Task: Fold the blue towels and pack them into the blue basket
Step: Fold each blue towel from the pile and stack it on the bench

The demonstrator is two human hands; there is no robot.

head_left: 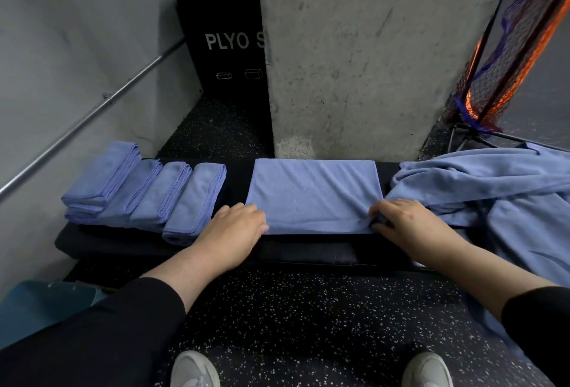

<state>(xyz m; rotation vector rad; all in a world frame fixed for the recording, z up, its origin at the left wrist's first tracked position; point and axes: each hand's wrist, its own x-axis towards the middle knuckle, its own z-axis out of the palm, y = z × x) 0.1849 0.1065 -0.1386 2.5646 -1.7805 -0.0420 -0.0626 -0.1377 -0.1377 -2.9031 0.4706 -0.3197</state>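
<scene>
Half-folded towel (314, 195) flat on black bench (308, 252), mid-span. Left hand (237, 229) pinches near-left corner; right hand (407, 223) pinches near-right corner, fingers curled into cloth. Soft, light, limp microfibre: best held at corners, will sag. Folded towels (148, 192) at left: four, possibly five, overlapped. Unfolded heap (481, 183) right, count unclear. Blue basket (34, 303) probably lower left

Dim, even indoor light; soft shadows; strong wide-angle bending at edges; mild softness throughout.
</scene>
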